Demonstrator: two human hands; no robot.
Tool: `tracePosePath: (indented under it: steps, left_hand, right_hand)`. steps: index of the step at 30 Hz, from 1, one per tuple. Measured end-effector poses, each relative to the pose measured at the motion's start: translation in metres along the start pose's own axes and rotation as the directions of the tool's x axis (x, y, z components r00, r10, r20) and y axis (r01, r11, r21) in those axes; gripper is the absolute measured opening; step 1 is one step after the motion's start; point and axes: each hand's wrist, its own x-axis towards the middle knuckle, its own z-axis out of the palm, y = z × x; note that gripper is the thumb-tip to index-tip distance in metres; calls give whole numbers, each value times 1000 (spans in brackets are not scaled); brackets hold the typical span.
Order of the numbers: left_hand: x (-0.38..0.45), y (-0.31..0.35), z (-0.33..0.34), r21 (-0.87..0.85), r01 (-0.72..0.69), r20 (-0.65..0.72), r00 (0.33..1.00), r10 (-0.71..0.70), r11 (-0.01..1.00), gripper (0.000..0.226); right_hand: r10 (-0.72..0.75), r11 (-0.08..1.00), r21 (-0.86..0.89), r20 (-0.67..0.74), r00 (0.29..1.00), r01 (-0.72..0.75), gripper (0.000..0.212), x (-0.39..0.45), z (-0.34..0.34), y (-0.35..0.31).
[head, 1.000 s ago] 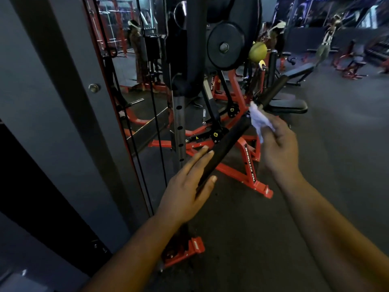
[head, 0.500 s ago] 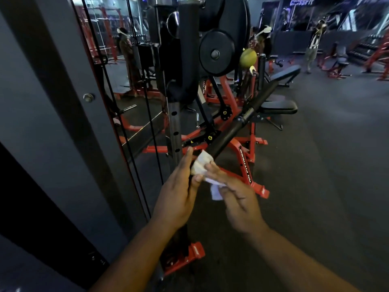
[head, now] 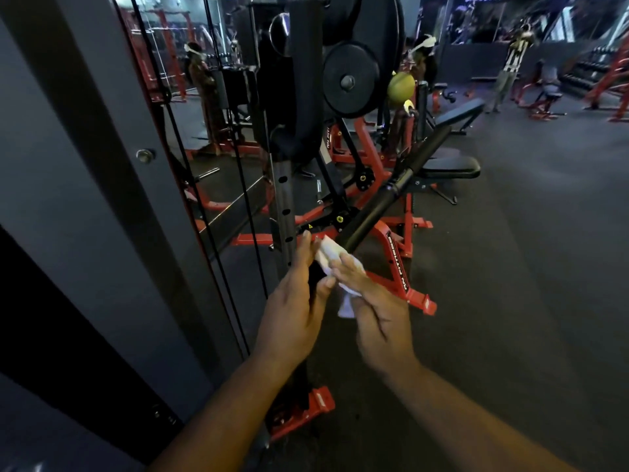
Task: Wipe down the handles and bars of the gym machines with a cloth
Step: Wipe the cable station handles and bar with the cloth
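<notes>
A long black padded bar (head: pixel 384 202) slants from the centre up to the right on a red and black gym machine. A white cloth (head: pixel 329 256) is wrapped over its near lower end. My right hand (head: pixel 381 313) pinches the cloth against that end, and a loose tail of cloth hangs below the fingers. My left hand (head: pixel 292 308) lies on the left side of the same end with straight fingers, its thumb touching the cloth. The bar's tip is hidden under the cloth and both hands.
A perforated upright post (head: pixel 284 206) and black cables (head: pixel 238 185) stand just left of my hands, beside a mirror wall. Black weight plates (head: pixel 350 80) hang above. The red base frame (head: pixel 405 267) and a black bench (head: pixel 449 166) lie to the right. People stand far back.
My right hand slid the cloth down the bar from its middle to the near end, meeting my left hand there. Since half a second ago both hands have hardly moved.
</notes>
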Motion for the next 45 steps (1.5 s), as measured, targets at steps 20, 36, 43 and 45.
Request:
tracePosePath:
  steps: [20, 36, 43, 45]
  left_hand:
    - [1, 0, 8, 159, -13, -61, 998, 23, 987, 50]
    - [10, -5, 14, 265, -19, 5, 1000, 18, 964, 54]
    - [10, 2, 20, 308, -53, 23, 999, 48, 950, 51]
    - [10, 2, 21, 332, -56, -1, 998, 60, 942, 50]
  right_hand:
    - [302, 948, 204, -327, 896, -246, 33, 57, -38, 15]
    - [535, 803, 487, -337, 775, -343, 33, 21, -21, 47]
    - [903, 40, 946, 104, 417, -323, 34, 126, -35, 29]
    - [898, 56, 921, 122, 423, -385, 40, 125, -23, 17]
